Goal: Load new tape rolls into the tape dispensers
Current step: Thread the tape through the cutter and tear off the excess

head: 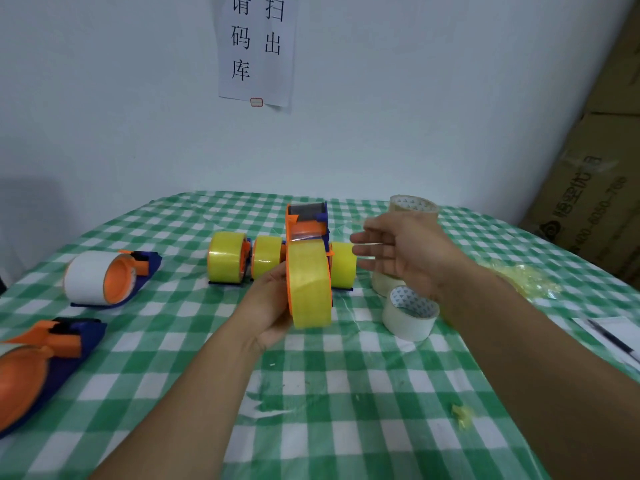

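Note:
My left hand (pixel 268 308) grips an orange and blue tape dispenser (pixel 306 225) loaded with a yellow tape roll (pixel 309 289), held upright above the table's middle. My right hand (pixel 398 252) hovers to its right, fingers straight and spread, holding nothing. Behind the held dispenser stand three more dispensers with yellow rolls (pixel 227 258), (pixel 266 256), (pixel 343 263). A white tape roll (pixel 410 315) lies by my right wrist. A clear roll stack (pixel 412 207) rises behind my right hand.
At the left, a dispenser with a white roll (pixel 104 278) and another orange and blue dispenser (pixel 38 365) lie on the green checked cloth (pixel 346 427). Crumpled yellow tape scraps (pixel 523 278) and a pen on paper (pixel 613 341) lie right. Cardboard boxes (pixel 595 185) stand far right.

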Tool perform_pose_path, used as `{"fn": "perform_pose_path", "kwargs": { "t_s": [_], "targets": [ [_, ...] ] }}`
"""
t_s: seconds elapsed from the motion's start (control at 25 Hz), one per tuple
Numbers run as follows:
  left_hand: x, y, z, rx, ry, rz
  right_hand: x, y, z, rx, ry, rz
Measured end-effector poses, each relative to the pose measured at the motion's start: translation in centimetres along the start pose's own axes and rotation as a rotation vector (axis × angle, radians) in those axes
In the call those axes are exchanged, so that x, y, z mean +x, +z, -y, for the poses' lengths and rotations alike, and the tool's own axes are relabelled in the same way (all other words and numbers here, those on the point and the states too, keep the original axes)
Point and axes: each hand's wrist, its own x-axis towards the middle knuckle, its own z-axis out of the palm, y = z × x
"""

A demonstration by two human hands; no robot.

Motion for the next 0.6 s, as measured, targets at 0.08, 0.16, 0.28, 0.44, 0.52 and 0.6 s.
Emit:
{"fn": "perform_pose_path", "kwargs": {
  "t_s": [0.08,0.16,0.28,0.44,0.52,0.6],
  "targets": [
    [-0.5,-0.4,0.1,0.005,-0.013,-0.034,-1.3,0.3,-1.0,-0.056,0.021,0.069],
    [-1.5,-0.9,0.0,0.014,-0.020,-0.052,-2.4,0.6,-2.1,-0.130,0.041,0.160],
    [-3.2,-1.5,-0.3,0.036,-0.043,-0.097,-3.5,1.1,-4.1,-0.216,0.082,0.290],
    [-5.0,-2.6,-0.2,0.118,-0.115,-0.139,-4.8,2.0,-5.8,-0.120,0.166,0.440],
    [-5.5,-3.0,0.2,0.176,-0.142,-0.163,-5.4,2.5,-6.4,-0.100,0.178,0.494],
    [-5.9,-3.2,0.6,0.241,-0.158,-0.162,-5.9,2.9,-7.0,-0.108,0.188,0.501]
  ]
}}
